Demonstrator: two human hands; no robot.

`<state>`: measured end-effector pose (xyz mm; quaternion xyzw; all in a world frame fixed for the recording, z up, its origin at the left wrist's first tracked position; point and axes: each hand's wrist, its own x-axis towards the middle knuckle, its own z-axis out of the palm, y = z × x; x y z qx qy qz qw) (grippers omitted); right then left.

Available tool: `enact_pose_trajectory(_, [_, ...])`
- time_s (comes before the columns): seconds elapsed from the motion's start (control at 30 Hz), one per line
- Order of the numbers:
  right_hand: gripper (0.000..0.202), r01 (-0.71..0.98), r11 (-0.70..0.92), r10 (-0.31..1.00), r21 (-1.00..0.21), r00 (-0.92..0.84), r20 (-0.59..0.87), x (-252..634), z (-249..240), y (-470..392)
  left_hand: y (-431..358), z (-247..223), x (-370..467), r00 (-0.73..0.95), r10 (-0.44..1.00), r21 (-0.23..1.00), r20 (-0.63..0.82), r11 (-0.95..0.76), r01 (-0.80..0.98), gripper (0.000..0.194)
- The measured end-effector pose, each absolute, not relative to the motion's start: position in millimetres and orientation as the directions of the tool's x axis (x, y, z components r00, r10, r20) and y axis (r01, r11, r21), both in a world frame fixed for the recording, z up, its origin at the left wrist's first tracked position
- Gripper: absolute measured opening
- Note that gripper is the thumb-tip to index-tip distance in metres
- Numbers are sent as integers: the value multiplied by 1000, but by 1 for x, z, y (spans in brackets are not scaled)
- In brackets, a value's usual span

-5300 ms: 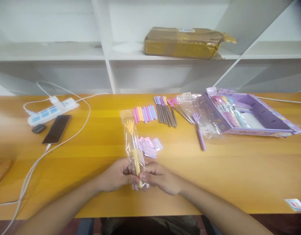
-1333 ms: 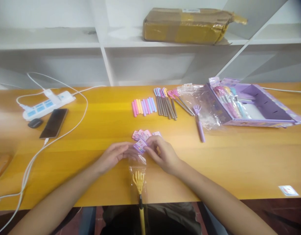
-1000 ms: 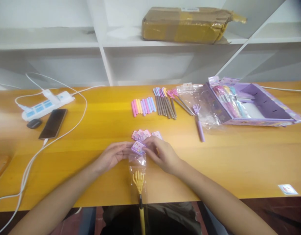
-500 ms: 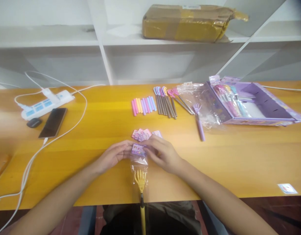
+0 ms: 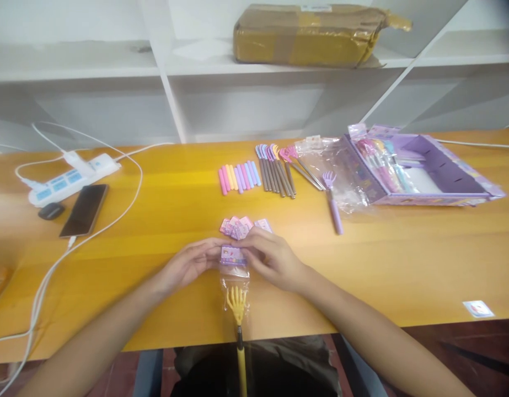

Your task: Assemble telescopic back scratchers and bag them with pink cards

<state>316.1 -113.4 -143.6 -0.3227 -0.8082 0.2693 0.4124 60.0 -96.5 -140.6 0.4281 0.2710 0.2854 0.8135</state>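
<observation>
A purple printed header card tops a clear plastic bag. Inside the bag lies a yellow hand-shaped back scratcher, its handle reaching down past the table edge over my lap. My left hand grips the card's left side, thumb and fingers closed at its edge. On the opposite side, my right hand pinches the card's upper right corner, its fingers partly hiding that edge. Just beyond my fingers is a small pile of similar cards, partly covered by my right hand.
Colored handle sleeves and several metal-rod back scratchers lie farther back. A lilac back scratcher lies right of them, near a purple display box with bagged pieces. Leftward are a power strip, phone and white cables.
The camera view has shifted slightly, so the table items appear a little farther left. Both hands keep nearly the same hold on the header card.
</observation>
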Motion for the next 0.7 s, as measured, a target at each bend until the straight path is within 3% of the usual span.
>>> enact_pose_trajectory(0.23, [25,315,594,779,-740,-453,433,316,-144,-115,-95,-141,58,700,700,824,-140,474,-309,54])
enact_pose_trajectory(0.37, [18,294,588,775,-753,-471,421,317,-142,-115,-95,-141,57,712,690,827,-127,470,-309,58])
enact_pose_trajectory(0.7, [24,285,588,763,-757,-504,404,320,-137,-117,-97,-137,59,737,660,832,-144,484,-270,51])
